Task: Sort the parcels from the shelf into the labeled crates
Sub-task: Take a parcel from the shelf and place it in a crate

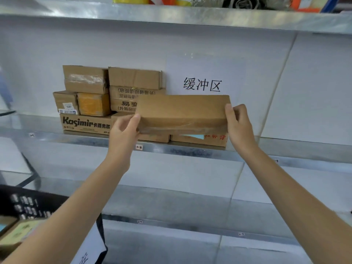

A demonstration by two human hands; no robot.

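Currently: left hand (124, 130) and right hand (239, 124) clasp opposite ends of long brown parcel (182, 113), long axis 9-to-3 o'clock, at the shelf (190, 151) front edge. Other parcels (91, 96) stacked at 10 o'clock; dark container (28, 199) low at 7 o'clock, left arm nearer.

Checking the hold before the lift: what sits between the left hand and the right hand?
A long brown box fills the gap; the left hand holds one end, the right hand the other. The head view shows it.

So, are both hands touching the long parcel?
Touching. Head view: left hand grips one end of the long parcel, right hand the other.
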